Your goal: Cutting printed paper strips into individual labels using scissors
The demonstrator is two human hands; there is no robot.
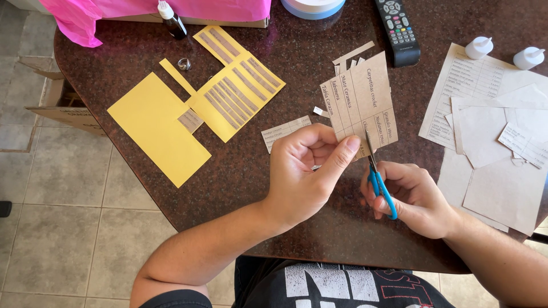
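Note:
My left hand (305, 171) pinches the lower edge of a brown printed paper sheet (359, 100) and holds it upright over the dark stone table (251, 171). My right hand (414, 197) grips blue-handled scissors (377, 177). Their blades point up into the bottom of the sheet, close to my left thumb. Thin cut strips (353, 54) lie just beyond the sheet. A small brown label (284, 131) rests on the table left of my left hand.
Yellow paper sheets (157, 128) with brown labels stuck on lie at the left, beside a ring (184, 64) and a small bottle (171, 20). White and brown papers (496, 142) cover the right. A remote (398, 31), two white caps (478, 47) and pink tissue (114, 11) sit at the far edge.

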